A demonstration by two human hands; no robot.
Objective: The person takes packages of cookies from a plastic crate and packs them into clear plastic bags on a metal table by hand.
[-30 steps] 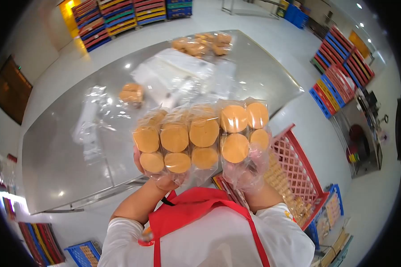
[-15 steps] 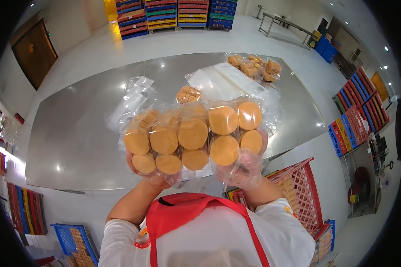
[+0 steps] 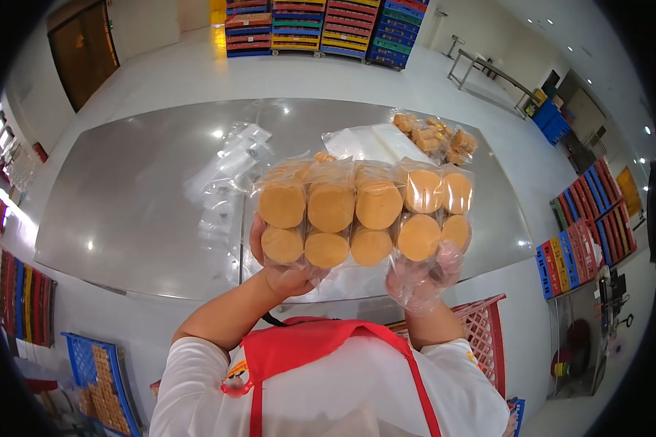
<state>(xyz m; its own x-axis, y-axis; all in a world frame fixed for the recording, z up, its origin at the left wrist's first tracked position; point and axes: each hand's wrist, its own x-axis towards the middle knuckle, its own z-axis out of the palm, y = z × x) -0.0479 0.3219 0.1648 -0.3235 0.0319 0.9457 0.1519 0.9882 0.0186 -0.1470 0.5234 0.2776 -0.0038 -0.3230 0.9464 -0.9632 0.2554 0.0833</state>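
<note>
Both hands hold up a side-by-side row of clear plastic packs of round buns (image 3: pixel 330 207) above the near edge of the steel table. The golden-brown rounds face me in two tiers. My left hand (image 3: pixel 288 279) is closed around the lower left end, its fingers partly hidden beneath and behind the packs. At the lower right, my right hand (image 3: pixel 424 280) grips the packs, with thin clear plastic over its fingers. Beyond them on the table lies a stack of clear plastic bags (image 3: pixel 375 143). More loose clear bags (image 3: pixel 233 156) lie to the left.
Bagged smaller bun pieces (image 3: pixel 434 136) sit at the table's far right. The steel table (image 3: pixel 138 189) spans the space before me. A red crate (image 3: pixel 486 339) stands close at my right, a blue crate (image 3: pixel 87 357) of packs at lower left. Stacked crates (image 3: pixel 346 29) line the back.
The packs and both hands have shifted right in view and slightly up, still held together. My view has turned a little, so the table and crates appear displaced.
</note>
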